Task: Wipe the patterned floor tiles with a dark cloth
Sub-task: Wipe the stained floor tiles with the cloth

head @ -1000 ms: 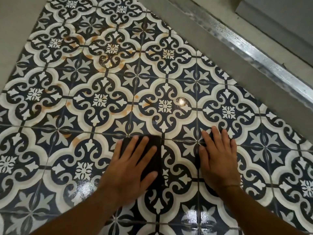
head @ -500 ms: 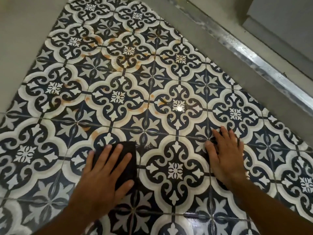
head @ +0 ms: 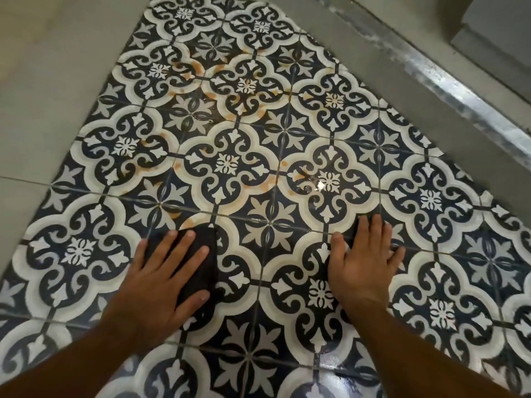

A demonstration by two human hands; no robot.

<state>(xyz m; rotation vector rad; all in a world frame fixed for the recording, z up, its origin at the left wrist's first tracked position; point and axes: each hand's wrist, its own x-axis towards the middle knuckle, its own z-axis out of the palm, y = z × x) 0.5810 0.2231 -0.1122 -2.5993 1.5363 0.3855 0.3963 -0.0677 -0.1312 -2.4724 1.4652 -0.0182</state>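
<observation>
As you look down along both forearms, the stock reads as follows. Item: patterned floor tiles (head: 227, 165), dark blue and off-white, laid in a field that narrows toward the top of the view. Item: your left hand (head: 161, 280), palm down, fingers straight and fanned apart, pressing flat on the dark cloth (head: 209, 245). Item: that cloth, a bunched black piece lying on the tiles at lower left of centre, mostly under your left palm, its far edge and right side showing past your fingertips and thumb. Item: your right hand (head: 362, 268), palm down on bare tile well to the right of the cloth, fingers straight, thumb set apart to the left, holding nothing. Item: orange stains (head: 267, 110) on the pale bands of several tiles beyond both hands, one patch lying just past the cloth's far edge. Item: a bright glare spot (head: 320, 185) on the tile beyond and between your hands. Item: a wet sheen (head: 330, 380) on the tiles nearest you, by the bottom edge. Item: plain grey floor (head: 57, 96) bordering the tiles on the left. Item: a grey strip (head: 359, 53) along the upper right edge of the tiles, with a metal rail (head: 448, 84) running just beyond it.
</observation>
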